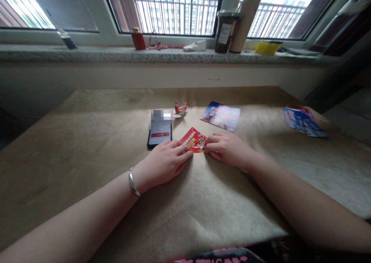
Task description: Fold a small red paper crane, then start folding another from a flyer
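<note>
A small red printed sheet of paper (194, 140), pointed at the top, lies on the table between my hands. My left hand (168, 158), with a silver bracelet at its wrist, has its fingers together and pressed on the paper's lower left edge. At the lower right corner, my right hand (223, 149) pinches the sheet between thumb and fingers. Just beyond my left hand lies a phone (160, 133) with its screen lit and partly blurred out. Behind it stands a folded red and white paper figure (181, 109).
A blue and pink printed sheet (222, 116) lies beyond my right hand. Several similar sheets (304, 122) are spread at the table's far right. Along the windowsill (107, 56) stand a red jar (138, 39), a dark container (225, 33) and a yellow item (267, 48).
</note>
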### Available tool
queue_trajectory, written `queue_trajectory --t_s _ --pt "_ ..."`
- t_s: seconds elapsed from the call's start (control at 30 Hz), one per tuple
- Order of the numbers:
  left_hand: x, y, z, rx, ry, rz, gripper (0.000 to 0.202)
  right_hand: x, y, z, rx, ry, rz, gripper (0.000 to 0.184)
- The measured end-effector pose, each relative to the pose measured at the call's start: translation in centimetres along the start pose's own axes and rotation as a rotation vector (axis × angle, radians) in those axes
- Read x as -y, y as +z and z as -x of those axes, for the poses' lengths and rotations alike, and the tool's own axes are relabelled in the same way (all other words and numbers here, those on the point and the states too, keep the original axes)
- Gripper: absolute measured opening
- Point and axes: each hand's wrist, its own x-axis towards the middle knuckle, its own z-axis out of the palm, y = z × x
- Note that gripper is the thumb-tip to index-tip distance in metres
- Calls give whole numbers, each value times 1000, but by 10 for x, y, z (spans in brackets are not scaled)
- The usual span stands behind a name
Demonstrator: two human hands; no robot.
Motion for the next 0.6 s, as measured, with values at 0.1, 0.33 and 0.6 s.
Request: queue_trajectory --t_s 0.1,0.33,0.6 --pt "0 -1 0 2 -32 -33 27 0 8 -3 -43 4 -6 23" --pt "-2 2 0 7 -51 -30 33 4 14 -10 -36 -32 33 25" --pt "-1 6 0 1 -33 -23 36 1 4 -5 10 -13 56 23"
